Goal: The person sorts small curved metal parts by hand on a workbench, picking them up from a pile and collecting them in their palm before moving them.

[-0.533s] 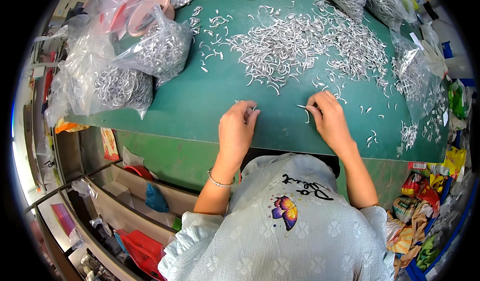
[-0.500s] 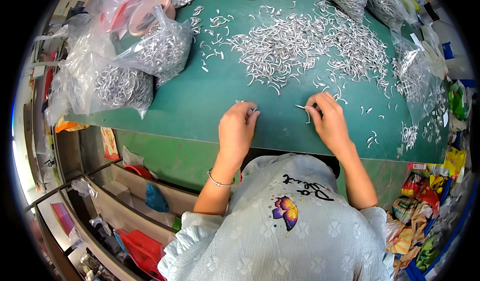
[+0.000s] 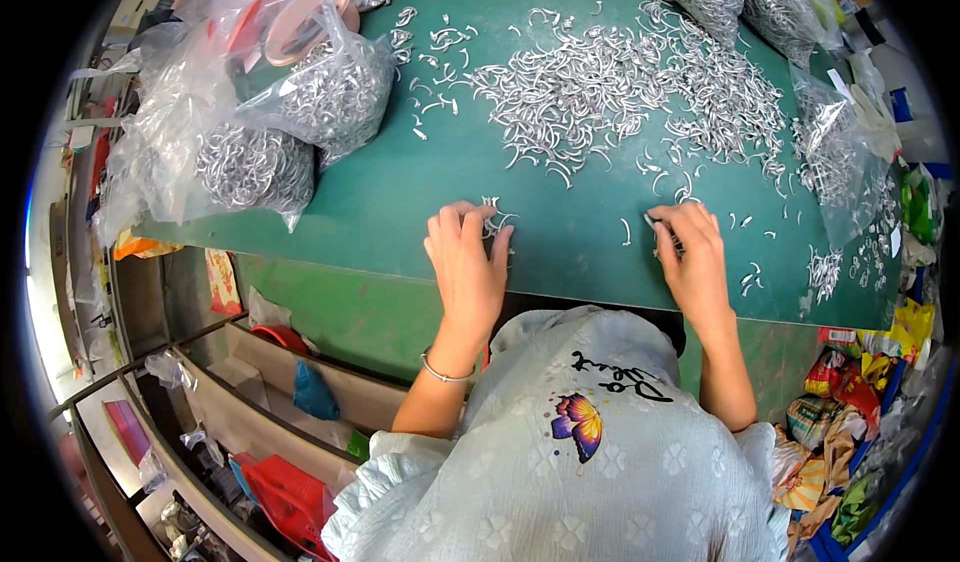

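While bagged hooks [image 3: 335, 92] flank them, left hand [image 3: 468, 262] lies spread; right hand [image 3: 692, 262] seemingly pinches hooks [image 3: 655, 224].

A small workshop is showing here: a green bench [image 3: 420, 192] is lying strewn with metal hooks [image 3: 620, 92], clear bags [image 3: 290, 112] of them (bulging) are crowding its edges, and shelves [image 3: 230, 402] are standing below.

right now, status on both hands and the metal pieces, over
Left hand flat on green table, fingertips on a few curved metal pieces. Right hand pinching one. Big loose pile beyond, nothing between.
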`<state>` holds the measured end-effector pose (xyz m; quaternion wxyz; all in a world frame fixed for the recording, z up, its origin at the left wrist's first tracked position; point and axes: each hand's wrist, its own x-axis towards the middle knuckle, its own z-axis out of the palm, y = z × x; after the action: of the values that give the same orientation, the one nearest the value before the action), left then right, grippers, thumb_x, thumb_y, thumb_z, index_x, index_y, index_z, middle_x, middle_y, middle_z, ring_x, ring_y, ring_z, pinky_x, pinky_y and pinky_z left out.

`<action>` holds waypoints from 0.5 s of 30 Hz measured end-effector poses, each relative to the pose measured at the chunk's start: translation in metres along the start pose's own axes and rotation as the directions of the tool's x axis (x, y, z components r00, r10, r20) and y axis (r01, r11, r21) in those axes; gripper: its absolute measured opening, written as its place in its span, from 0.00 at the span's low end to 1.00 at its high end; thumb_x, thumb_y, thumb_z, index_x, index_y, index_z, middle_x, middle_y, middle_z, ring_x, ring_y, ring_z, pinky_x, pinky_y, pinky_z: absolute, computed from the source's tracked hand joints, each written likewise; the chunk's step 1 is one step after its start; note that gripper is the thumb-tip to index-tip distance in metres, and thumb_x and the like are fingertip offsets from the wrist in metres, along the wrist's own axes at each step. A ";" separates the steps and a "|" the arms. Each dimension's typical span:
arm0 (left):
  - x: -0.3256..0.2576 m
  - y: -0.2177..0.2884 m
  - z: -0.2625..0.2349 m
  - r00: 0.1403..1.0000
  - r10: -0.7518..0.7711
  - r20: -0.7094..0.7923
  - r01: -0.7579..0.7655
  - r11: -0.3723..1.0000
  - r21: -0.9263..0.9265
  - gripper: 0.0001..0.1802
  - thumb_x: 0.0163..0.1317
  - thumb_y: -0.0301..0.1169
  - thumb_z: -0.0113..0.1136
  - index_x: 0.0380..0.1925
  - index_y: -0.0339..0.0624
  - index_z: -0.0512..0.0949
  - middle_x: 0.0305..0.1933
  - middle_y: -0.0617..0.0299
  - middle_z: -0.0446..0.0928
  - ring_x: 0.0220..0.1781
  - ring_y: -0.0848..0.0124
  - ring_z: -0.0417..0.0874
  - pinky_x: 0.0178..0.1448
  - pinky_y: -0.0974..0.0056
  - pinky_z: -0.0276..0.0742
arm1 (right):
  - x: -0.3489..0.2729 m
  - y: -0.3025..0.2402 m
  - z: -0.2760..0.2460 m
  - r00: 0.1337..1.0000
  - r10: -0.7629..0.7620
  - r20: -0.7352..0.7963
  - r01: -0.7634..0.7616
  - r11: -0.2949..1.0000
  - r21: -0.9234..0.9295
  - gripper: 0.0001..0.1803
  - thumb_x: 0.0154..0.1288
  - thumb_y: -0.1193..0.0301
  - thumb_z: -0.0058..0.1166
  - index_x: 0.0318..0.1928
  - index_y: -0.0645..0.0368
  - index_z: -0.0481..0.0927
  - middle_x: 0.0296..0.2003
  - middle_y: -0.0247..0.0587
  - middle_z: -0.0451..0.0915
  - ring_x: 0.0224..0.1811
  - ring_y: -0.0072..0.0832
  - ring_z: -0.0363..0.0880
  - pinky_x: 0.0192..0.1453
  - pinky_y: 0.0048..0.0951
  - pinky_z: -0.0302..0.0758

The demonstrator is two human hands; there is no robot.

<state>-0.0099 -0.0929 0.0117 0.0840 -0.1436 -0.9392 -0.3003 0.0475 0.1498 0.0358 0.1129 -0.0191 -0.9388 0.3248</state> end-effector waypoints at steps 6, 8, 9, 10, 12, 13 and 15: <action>0.000 0.002 0.005 0.999 -0.002 0.047 -0.001 0.998 0.063 0.12 0.54 0.24 0.65 0.39 0.42 0.77 0.44 0.56 0.72 0.47 0.56 0.71 0.47 0.56 0.63 | -0.006 0.009 -0.018 0.993 0.056 -0.107 -0.052 0.998 0.038 0.06 0.59 0.82 0.56 0.38 0.63 0.81 0.32 0.43 0.79 0.30 0.36 0.74 0.42 0.33 0.68; 0.001 -0.002 0.011 1.000 0.026 0.016 -0.027 0.997 0.066 0.10 0.56 0.22 0.62 0.39 0.42 0.76 0.42 0.57 0.73 0.45 0.58 0.72 0.46 0.56 0.62 | -0.011 0.013 -0.026 0.980 0.123 -0.158 -0.112 0.991 0.075 0.06 0.60 0.82 0.56 0.38 0.64 0.81 0.30 0.41 0.78 0.28 0.31 0.72 0.40 0.30 0.68; 0.001 -0.003 0.012 0.999 0.032 0.017 -0.033 0.997 0.068 0.10 0.57 0.21 0.61 0.39 0.42 0.76 0.41 0.58 0.74 0.44 0.58 0.72 0.46 0.56 0.62 | -0.015 0.017 -0.031 0.973 0.158 -0.170 -0.145 0.986 0.084 0.06 0.60 0.83 0.56 0.38 0.64 0.81 0.30 0.40 0.78 0.27 0.28 0.72 0.39 0.29 0.68; 0.002 -0.004 0.012 0.999 0.038 0.017 -0.039 0.997 0.073 0.10 0.57 0.21 0.60 0.39 0.42 0.75 0.40 0.58 0.74 0.44 0.59 0.72 0.45 0.56 0.62 | -0.019 0.020 -0.035 0.964 0.184 -0.190 -0.166 0.980 0.106 0.06 0.61 0.83 0.55 0.38 0.64 0.81 0.30 0.40 0.77 0.27 0.27 0.72 0.38 0.28 0.68; 0.004 -0.004 0.013 0.998 0.055 0.024 -0.057 0.995 0.076 0.11 0.57 0.19 0.57 0.41 0.41 0.75 0.37 0.60 0.75 0.41 0.60 0.73 0.44 0.57 0.62 | -0.027 0.026 -0.043 0.944 0.237 -0.229 -0.206 0.967 0.152 0.06 0.62 0.83 0.55 0.39 0.65 0.81 0.29 0.38 0.76 0.27 0.23 0.71 0.36 0.25 0.69; 0.006 -0.003 0.014 0.997 0.071 0.034 -0.073 0.996 0.060 0.12 0.57 0.18 0.57 0.41 0.41 0.75 0.37 0.59 0.75 0.41 0.59 0.73 0.44 0.57 0.62 | -0.030 0.029 -0.048 0.939 0.236 -0.249 -0.204 0.968 0.146 0.06 0.62 0.84 0.54 0.39 0.66 0.80 0.29 0.37 0.76 0.28 0.21 0.70 0.34 0.23 0.68; 0.009 -0.002 0.014 0.993 0.103 0.055 -0.105 0.994 0.025 0.12 0.57 0.18 0.57 0.42 0.41 0.75 0.36 0.58 0.75 0.41 0.58 0.73 0.45 0.57 0.63 | -0.038 0.038 -0.052 0.930 0.269 -0.250 -0.245 0.962 0.122 0.06 0.62 0.83 0.54 0.39 0.66 0.80 0.29 0.38 0.75 0.27 0.23 0.69 0.34 0.24 0.68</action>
<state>-0.0203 -0.0841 0.0023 0.0765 -0.1991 -0.9364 -0.2785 0.0946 0.2069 0.0446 0.1942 -0.1801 -0.8893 0.3728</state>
